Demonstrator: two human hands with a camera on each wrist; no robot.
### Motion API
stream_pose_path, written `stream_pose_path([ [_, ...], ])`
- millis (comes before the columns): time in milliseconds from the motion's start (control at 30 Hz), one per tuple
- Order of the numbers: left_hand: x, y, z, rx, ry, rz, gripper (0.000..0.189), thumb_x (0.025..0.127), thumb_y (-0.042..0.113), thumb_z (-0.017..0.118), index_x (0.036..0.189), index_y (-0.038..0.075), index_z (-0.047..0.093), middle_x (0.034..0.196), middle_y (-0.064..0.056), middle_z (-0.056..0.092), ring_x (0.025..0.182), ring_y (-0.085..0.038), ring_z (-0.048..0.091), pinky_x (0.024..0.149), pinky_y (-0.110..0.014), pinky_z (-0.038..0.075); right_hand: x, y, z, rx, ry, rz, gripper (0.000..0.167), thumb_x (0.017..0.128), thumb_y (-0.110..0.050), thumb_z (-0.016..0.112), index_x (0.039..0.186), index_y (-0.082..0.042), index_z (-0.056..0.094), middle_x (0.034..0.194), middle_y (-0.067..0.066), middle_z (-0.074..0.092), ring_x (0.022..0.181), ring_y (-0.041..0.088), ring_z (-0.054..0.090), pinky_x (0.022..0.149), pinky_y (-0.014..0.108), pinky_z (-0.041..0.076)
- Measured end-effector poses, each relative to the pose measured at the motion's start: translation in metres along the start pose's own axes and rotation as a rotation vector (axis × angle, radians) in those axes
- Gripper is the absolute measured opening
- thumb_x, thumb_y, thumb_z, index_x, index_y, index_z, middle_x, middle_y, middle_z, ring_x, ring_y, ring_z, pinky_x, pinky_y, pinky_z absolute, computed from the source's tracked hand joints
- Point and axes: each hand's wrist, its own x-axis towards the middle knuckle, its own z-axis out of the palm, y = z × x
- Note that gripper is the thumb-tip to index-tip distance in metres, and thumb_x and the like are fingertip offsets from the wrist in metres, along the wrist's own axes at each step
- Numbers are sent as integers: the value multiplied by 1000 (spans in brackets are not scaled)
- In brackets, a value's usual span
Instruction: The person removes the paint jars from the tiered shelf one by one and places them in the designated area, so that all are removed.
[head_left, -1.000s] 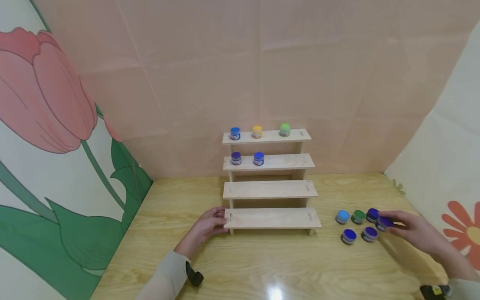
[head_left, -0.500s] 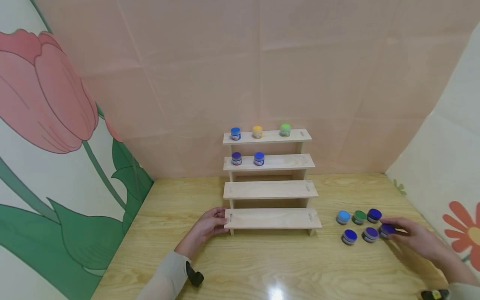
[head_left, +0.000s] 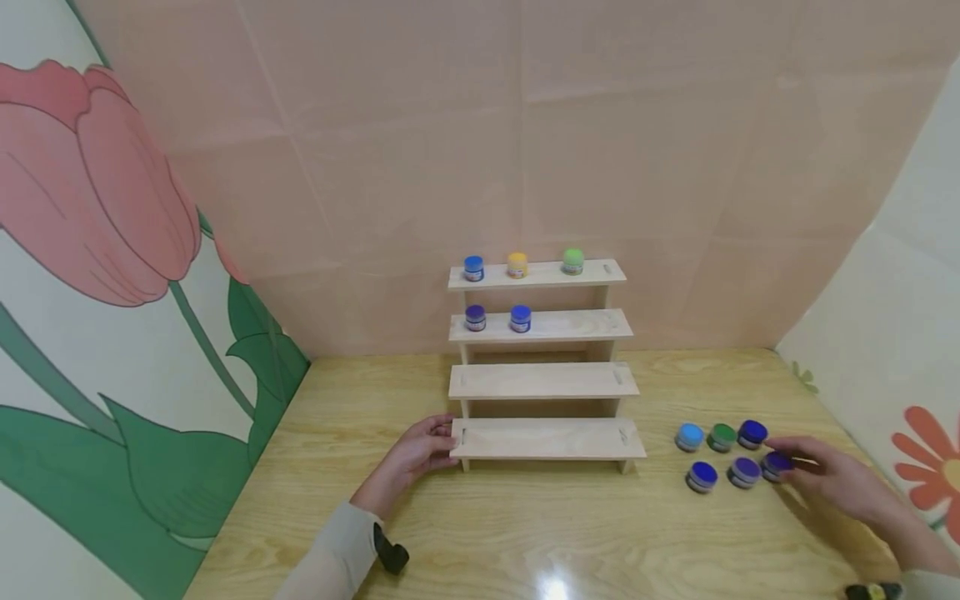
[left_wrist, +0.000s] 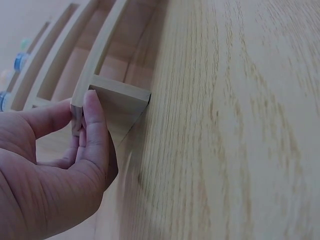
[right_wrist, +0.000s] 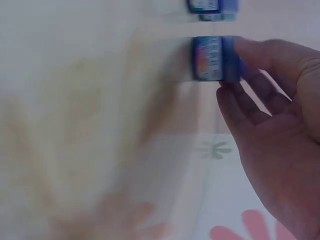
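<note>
My left hand (head_left: 418,450) pinches the left end of the lowest board of a pale wooden stepped rack (head_left: 547,437). In the left wrist view the board's end (left_wrist: 82,97) is between thumb and fingers. At the right, my right hand (head_left: 836,479) pinches a small paint jar with a dark blue-purple lid (head_left: 776,466), at the right end of the near row of jars. The right wrist view has this labelled jar (right_wrist: 210,59) between thumb and fingers. Beside it are a purple-lidded jar (head_left: 744,472) and a blue-lidded jar (head_left: 702,477).
Behind the near row stand light blue (head_left: 689,437), green (head_left: 722,437) and dark blue (head_left: 752,433) jars. The rack's top step bears blue (head_left: 473,268), yellow (head_left: 517,266) and light green (head_left: 573,262) jars. Purple (head_left: 476,317) and blue (head_left: 521,318) jars stand one step lower.
My right hand has moved the pinched jar a little nearer and to the right, from against the back row to the end of the near row. The left hand keeps its hold on the board.
</note>
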Motion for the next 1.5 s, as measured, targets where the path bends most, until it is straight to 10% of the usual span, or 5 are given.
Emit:
stream_pose_path([
  [333, 0, 0, -1, -2, -1, -1, 57, 95, -6, 59, 148, -9, 38, 105, -7, 54, 84, -18, 62, 68, -26, 60, 42, -71, -13, -107, 52, -56, 38, 97, -9, 68, 131, 4, 59, 122, -31, 53, 104, -20, 50, 76, 5, 49],
  [600, 1, -1, 0, 11, 7, -12, 57, 95, -5, 61, 148, -7, 40, 106, -8, 55, 86, -19, 63, 69, -27, 61, 84, -138, -7, -201, 55, -51, 39, 100, -19, 66, 134, -2, 60, 121, 23, 67, 96, -4, 63, 75, 13, 52],
  [800, 1, 1, 0, 11, 2, -14, 56, 95, -4, 60, 147, -8, 40, 108, -9, 55, 87, -19, 62, 70, -27, 61, 110, -174, 4, -192, 51, -59, 40, 101, -23, 64, 135, -2, 60, 123, 24, 66, 106, 42, 67, 79, 27, 59],
  [1100, 2, 1, 0, -2, 0, -16, 56, 95, -5, 60, 147, -8, 40, 106, -8, 54, 85, -19, 62, 69, -26, 60, 142, -208, 20, -145, 53, -78, 39, 101, -23, 64, 133, 0, 60, 120, 23, 67, 106, 42, 67, 88, 55, 57],
  [1500, 2, 1, 0, 3, 4, -18, 56, 95, -5, 60, 148, -8, 40, 106, -7, 55, 85, -18, 62, 68, -26, 60, 178, -227, 38, -89, 66, -99, 37, 99, -17, 66, 129, 3, 61, 124, 25, 65, 109, 41, 66, 93, 57, 55],
])
